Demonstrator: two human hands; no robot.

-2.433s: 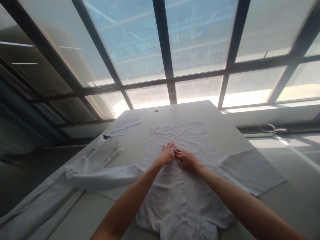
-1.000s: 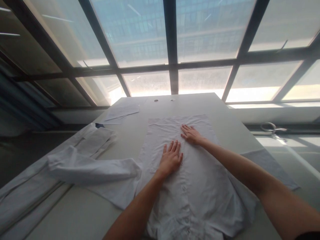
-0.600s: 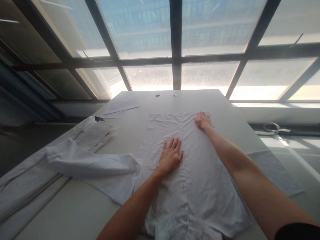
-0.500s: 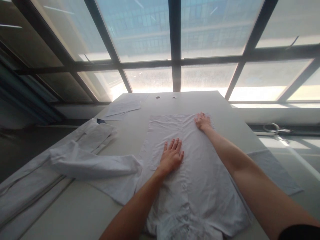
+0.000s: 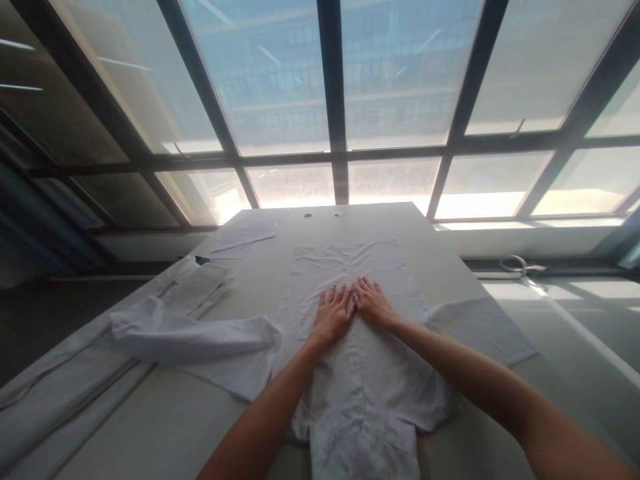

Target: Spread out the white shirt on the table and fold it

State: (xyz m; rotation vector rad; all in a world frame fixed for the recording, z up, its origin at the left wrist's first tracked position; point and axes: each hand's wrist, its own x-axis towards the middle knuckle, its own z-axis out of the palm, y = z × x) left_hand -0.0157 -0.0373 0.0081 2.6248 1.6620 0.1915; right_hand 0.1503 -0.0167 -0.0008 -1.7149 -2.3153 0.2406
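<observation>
A white buttoned garment (image 5: 350, 373), which looks like a shirt, lies spread on the white table (image 5: 425, 267), with creases across its far part. My left hand (image 5: 334, 312) rests flat on the cloth near the button line, fingers outstretched. Right beside it, my right hand (image 5: 371, 301) also lies flat on the garment, its fingertips close to the left hand's. Neither hand grips anything. One sleeve stretches to the left, and pale cloth (image 5: 483, 327) extends out to the right under my right arm. The near end of the garment looks bunched.
More white cloth (image 5: 75, 373) lies in folds along the table's left side. Sheets of paper (image 5: 243, 240) rest at the far left, and two small round marks or holes (image 5: 307, 215) show near the back edge. Beyond stand large framed windows; a white ring-shaped object (image 5: 514, 264) is at the right.
My right hand has moved from the garment's far right corner inward and nearer, to beside my left hand. The left hand stays flat in about the same place. The view has tilted up slightly.
</observation>
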